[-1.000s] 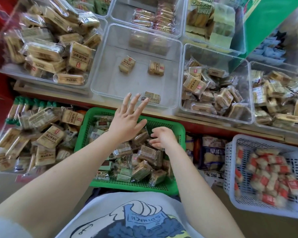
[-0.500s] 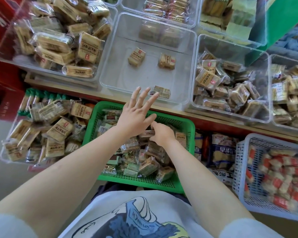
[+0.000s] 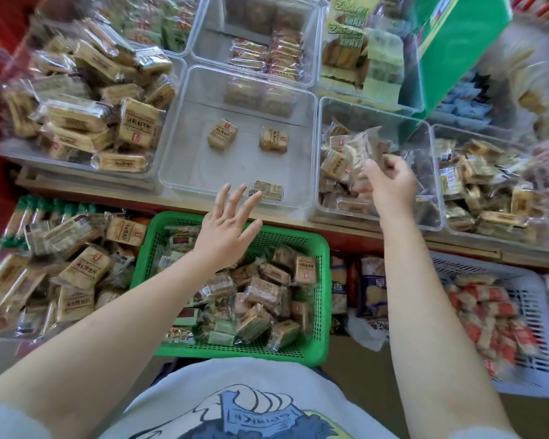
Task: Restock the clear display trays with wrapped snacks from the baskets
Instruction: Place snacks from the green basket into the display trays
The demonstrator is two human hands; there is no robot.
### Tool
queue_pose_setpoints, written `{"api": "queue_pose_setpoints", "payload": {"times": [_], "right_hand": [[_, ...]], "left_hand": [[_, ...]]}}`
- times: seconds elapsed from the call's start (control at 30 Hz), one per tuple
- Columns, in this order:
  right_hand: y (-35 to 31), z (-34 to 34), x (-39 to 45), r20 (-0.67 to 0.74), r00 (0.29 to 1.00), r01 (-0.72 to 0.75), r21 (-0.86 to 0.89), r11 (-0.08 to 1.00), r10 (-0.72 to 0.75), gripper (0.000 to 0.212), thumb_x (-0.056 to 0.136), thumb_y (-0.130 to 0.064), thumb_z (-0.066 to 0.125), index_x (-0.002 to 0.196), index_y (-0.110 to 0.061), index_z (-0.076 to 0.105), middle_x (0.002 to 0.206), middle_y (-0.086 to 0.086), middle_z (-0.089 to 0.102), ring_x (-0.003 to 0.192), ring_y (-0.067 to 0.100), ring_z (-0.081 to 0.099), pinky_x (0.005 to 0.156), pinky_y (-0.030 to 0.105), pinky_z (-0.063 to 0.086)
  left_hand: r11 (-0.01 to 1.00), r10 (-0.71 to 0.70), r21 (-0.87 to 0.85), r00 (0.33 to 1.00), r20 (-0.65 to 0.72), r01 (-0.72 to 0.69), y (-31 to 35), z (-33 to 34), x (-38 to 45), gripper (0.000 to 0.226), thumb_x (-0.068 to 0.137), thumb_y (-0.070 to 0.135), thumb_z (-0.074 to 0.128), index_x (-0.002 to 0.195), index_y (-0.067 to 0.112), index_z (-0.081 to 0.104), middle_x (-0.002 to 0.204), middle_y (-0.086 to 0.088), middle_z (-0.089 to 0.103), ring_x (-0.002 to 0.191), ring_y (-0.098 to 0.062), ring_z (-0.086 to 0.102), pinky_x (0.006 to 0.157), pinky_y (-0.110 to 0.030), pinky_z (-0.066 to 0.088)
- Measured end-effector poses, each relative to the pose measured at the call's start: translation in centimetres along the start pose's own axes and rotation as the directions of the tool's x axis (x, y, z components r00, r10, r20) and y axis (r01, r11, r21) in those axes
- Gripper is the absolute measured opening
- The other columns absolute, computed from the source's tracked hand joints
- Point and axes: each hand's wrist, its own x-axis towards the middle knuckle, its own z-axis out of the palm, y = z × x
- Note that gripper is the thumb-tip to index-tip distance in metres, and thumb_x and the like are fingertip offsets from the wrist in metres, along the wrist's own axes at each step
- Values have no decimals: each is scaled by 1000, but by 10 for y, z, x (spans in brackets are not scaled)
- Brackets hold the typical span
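1. The right hand (image 3: 390, 185) has gone up from the green basket (image 3: 317, 245) and now pinches a wrapped snack (image 3: 363, 147) over the right clear tray (image 3: 374, 112).
2. The left hand (image 3: 225, 229) stays above the basket, fingers spread, holding nothing.

Pinched snack (image 3: 363, 147) motion-blurred (label unreadable); white basket (image 3: 534, 299) edge-cropped.
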Motion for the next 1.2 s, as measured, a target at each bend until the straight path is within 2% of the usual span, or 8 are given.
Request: {"api": "queue_pose_setpoints", "payload": {"times": [0.07, 0.27, 0.47, 0.57, 0.67, 0.83, 1.03, 1.2], "right_hand": [[9, 8, 26, -166, 974, 94, -312, 945, -152, 31, 96, -25, 60, 126, -18, 61, 114, 0, 66, 96, 18, 64, 78, 26, 51], [33, 24, 45, 129, 991, 91, -812, 576, 25, 59, 104, -39, 41, 156, -16, 29, 163, 12, 24, 149, 34, 21, 118, 50, 24], [37, 59, -57, 167, 862, 494, -487, 720, -478, 29, 93, -21, 38, 86, -10, 64, 78, 4, 63, 75, 23, 60, 67, 35, 48], [78, 82, -91, 417, 894, 380, -508, 773, -165, 22, 95, -25, 46, 96, -12, 64, 79, 5, 65, 72, 28, 61, 59, 35, 46], [135, 97, -94, 379, 846, 75, -780, 621, 374, 52, 98, -25, 53, 146, -15, 37, 143, 16, 44, 126, 34, 50, 94, 42, 48], [171, 115, -102, 292, 855, -16, -812, 584, 429, 62, 98, -20, 56, 151, -17, 24, 157, 26, 21, 138, 43, 35, 109, 49, 37], [116, 90, -102, 472, 658, -586, -168, 793, 586, 40, 96, -31, 57, 129, -10, 46, 124, 11, 57, 94, 20, 60, 75, 33, 47], [46, 15, -81, 721, 687, -680, 591, 434, 95, 47, 88, -23, 49, 128, 0, 57, 115, 19, 61, 83, 25, 60, 70, 34, 46]], "left_hand": [[1000, 0, 17, 1000, 4, 0, -1, -1, 0, 58, 102, 59, 21, 154, 50, -1, 165, 17, -12, 147, -6, -28, 120, -45, 15], [999, 11, 52, 1000, 23, -12, -1, -6, 0, 61, 101, 60, 24, 154, 49, -3, 165, 15, -12, 148, -10, -27, 119, -48, 17], [994, 34, 101, 999, -9, -33, -4, -3, -1, 65, 101, 60, 28, 155, 47, -6, 166, 12, -12, 150, -14, -23, 118, -48, 20], [992, 43, 122, 999, -32, -39, -4, 0, 0, 67, 101, 59, 30, 156, 45, -5, 166, 10, -11, 150, -15, -21, 118, -48, 21], [990, 55, 135, 998, -41, -49, -6, 2, 1, 68, 100, 58, 31, 156, 44, -5, 166, 9, -10, 151, -18, -21, 118, -50, 21], [989, 49, 143, 997, -51, -41, -7, 6, 2, 69, 100, 59, 32, 155, 45, -6, 166, 8, -10, 151, -18, -22, 118, -51, 20], [988, 45, 151, 998, -50, -37, -9, 6, 0, 69, 100, 58, 32, 155, 45, -7, 166, 8, -11, 151, -18, -21, 118, -52, 22], [988, 35, 154, 999, -41, -29, -6, 6, 1, 70, 100, 58, 32, 155, 44, -9, 166, 8, -13, 150, -18, -23, 118, -51, 21]]}}
